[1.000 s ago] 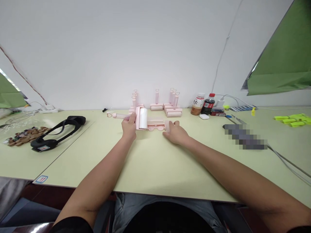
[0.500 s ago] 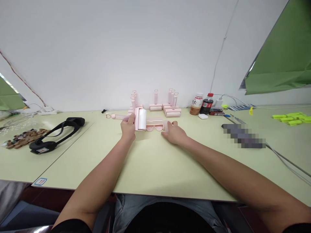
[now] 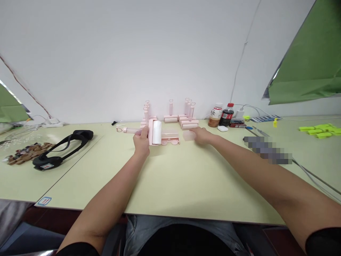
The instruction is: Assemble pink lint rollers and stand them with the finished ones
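My left hand (image 3: pixel 141 142) is closed around a pink lint roller (image 3: pixel 151 132) with a white sticky roll (image 3: pixel 157 132). Its pale handle, ending in a heart-shaped loop (image 3: pixel 119 129), points left. To the right of the roll, a clear pink roller cover (image 3: pixel 170 138) extends over the table; whether it is joined to the roller I cannot tell. My right hand (image 3: pixel 203 136) has its fingers closed at the edge of a thin, translucent pale sheet (image 3: pixel 189 135), low over the table.
Several pink lint rollers (image 3: pixel 171 118) stand upright along the wall. Two drink bottles (image 3: pixel 215 115), a white case (image 3: pixel 223 128) and a small box (image 3: pixel 237 123) are at the back right. A black headset (image 3: pixel 64 149) lies left; a pixelated dark object (image 3: pixel 268 150) lies right.
My right hand has moved right, away from the roller cover, taking the translucent sheet with it. My left hand keeps its hold on the lint roller almost in place.
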Available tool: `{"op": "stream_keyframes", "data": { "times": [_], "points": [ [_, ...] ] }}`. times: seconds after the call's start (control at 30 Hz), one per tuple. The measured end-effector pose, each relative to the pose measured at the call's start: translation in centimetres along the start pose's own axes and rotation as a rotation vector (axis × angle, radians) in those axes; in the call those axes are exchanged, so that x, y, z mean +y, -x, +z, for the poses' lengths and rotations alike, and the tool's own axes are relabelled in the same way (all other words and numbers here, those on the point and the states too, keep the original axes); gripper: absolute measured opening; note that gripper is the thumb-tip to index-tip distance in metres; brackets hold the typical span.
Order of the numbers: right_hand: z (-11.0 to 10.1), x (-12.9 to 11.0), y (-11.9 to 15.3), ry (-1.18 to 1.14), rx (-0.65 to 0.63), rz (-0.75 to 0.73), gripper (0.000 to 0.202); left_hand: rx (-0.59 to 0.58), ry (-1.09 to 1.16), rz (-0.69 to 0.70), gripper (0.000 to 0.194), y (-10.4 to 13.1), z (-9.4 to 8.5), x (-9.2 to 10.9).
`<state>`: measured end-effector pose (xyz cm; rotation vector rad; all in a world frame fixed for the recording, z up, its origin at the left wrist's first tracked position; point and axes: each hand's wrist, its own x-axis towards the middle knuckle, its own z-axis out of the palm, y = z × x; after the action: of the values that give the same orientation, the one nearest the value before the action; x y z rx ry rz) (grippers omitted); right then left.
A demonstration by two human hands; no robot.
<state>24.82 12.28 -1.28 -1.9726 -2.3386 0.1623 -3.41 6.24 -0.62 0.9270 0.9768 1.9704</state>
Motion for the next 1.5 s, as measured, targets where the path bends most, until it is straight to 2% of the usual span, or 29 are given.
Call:
{"op": "stream_keyframes", "data": {
  "times": [0.23, 0.33, 0.4, 0.43, 0.53, 0.57, 0.6, 0.7, 0.8, 0.83, 0.87, 0.9, 0.93, 1.0, 1.07, 1.1, 1.17, 1.27, 1.33, 1.4, 1.5],
  "points": [
    [0.6, -0.7, -0.9, -0.02, 0.069, 0.0, 0.077, -0.047, -0.061, -0.066, 0.033, 1.2, 0.4, -0.4],
    [0.5, -2.1, 0.6, -0.065, 0.208, 0.009, 0.07, -0.104, -0.049, -0.059, 0.032, 1.7, 0.5, -0.5],
    [0.6, -4.0, 2.8, -0.351, 0.372, -0.102, 0.058, -0.172, -0.04, -0.042, 0.032, 2.3, 0.8, -0.6],
    [0.7, -5.1, 4.1, -0.563, 0.376, -0.165, 0.054, -0.216, -0.038, -0.035, 0.034, 2.7, 1.0, -0.6],
    [1.2, -8.1, 8.1, -1.149, 0.071, -0.333, 0.054, -0.388, -0.045, -0.028, 0.044, 4.3, 1.9, -0.7],
    [1.3, -8.7, 9.2, -1.266, -0.003, -0.356, 0.055, -0.453, -0.055, -0.042, 0.048, 4.9, 2.1, -0.7],
    [1.5, -9.1, 10.0, -1.359, -0.021, -0.33, 0.055, -0.519, -0.074, -0.066, 0.05, 5.3, 2.3, -0.5],
    [1.8, -8.5, 11.0, -1.444, 0.02, -0.205, 0.048, -0.763, -0.234, -0.153, 0.047, 5.9, 2.0, 0.5],
    [1.8, -7.0, 10.7, -1.361, 0.132, -0.137, 0.042, -1.14, -0.513, -0.19, 0.03, 5.6, 1.1, 2.6],
    [1.8, -6.6, 10.6, -1.321, 0.161, -0.126, 0.041, -1.234, -0.571, -0.198, 0.027, 5.5, 0.8, 3.3],
    [1.9, -6.4, 10.5, -1.284, 0.179, -0.125, 0.039, -1.28, -0.6, -0.202, 0.025, 5.4, 0.7, 4.0],
    [1.9, -6.3, 10.5, -1.253, 0.183, -0.134, 0.037, -1.273, -0.608, -0.182, 0.023, 5.4, 0.6, 4.7],
    [2.0, -6.5, 10.6, -1.227, 0.175, -0.155, 0.036, -1.205, -0.596, -0.112, 0.023, 5.5, 0.7, 5.2],
    [2.2, -7.1, 11.0, -1.184, 0.156, -0.207, 0.034, -1.035, -0.56, 0.108, 0.02, 5.7, 1.0, 5.9],
    [2.3, -7.9, 11.6, -1.111, 0.157, -0.269, 0.032, -0.941, -0.542, 0.338, 0.016, 5.9, 1.3, 6.5],
    [2.4, -8.2, 11.9, -1.059, 0.169, -0.307, 0.031, -0.952, -0.556, 0.424, 0.019, 6.0, 1.4, 6.8],
    [2.4, -8.8, 12.5, -0.944, 0.199, -0.396, 0.03, -1.052, -0.647, 0.525, 0.024, 5.9, 1.4, 7.4],
    [2.3, -9.3, 13.2, -0.807, 0.209, -0.531, 0.025, -1.232, -0.867, 0.529, 0.016, 5.8, 1.2, 8.5],
    [2.2, -9.4, 13.5, -0.755, 0.192, -0.588, 0.026, -1.288, -0.965, 0.491, 0.017, 5.9, 1.1, 9.1],
    [2.3, -9.5, 13.6, -0.732, 0.176, -0.614, 0.03, -1.295, -1.011, 0.456, 0.022, 6.0, 1.2, 9.6],
    [2.5, -9.6, 13.6, -0.755, 0.185, -0.609, 0.033, -1.243, -1.018, 0.383, 0.026, 5.8, 1.3, 9.6]
  ]
}}
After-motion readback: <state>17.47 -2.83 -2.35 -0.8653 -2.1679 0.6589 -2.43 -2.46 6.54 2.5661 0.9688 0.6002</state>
